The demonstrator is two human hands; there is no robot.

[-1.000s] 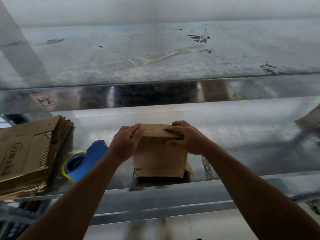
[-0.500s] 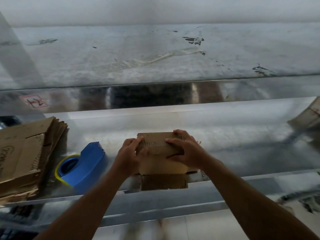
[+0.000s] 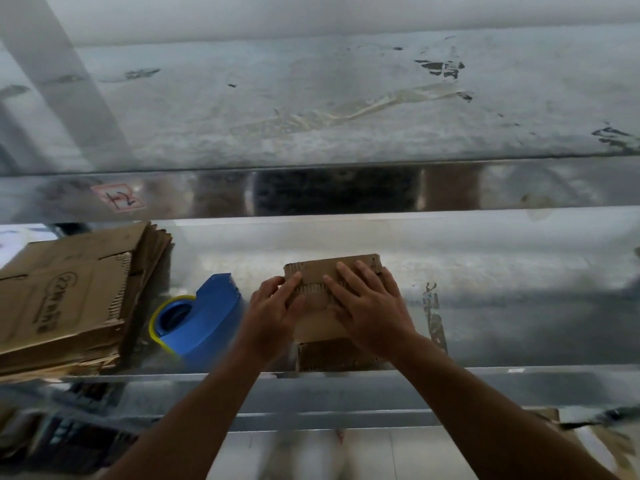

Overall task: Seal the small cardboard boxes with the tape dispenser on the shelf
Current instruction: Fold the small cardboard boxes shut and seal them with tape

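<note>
Both hands have flattened out since half a second ago: the left hand point(image 3: 273, 313) and right hand point(image 3: 367, 306) now lie with fingers straight and spread across the top of the small cardboard box point(image 3: 313, 275), pressing its flaps down. From my feed, the box stands near the front of the metal shelf point(image 3: 519, 306). The blue tape dispenser point(image 3: 211, 313) sits just beside its left, with a stack of flattened cartons point(image 3: 69, 292) beyond.

Scuffed metal shelf point(image 3: 519, 271) above pale floor point(image 3: 398, 457)
</note>
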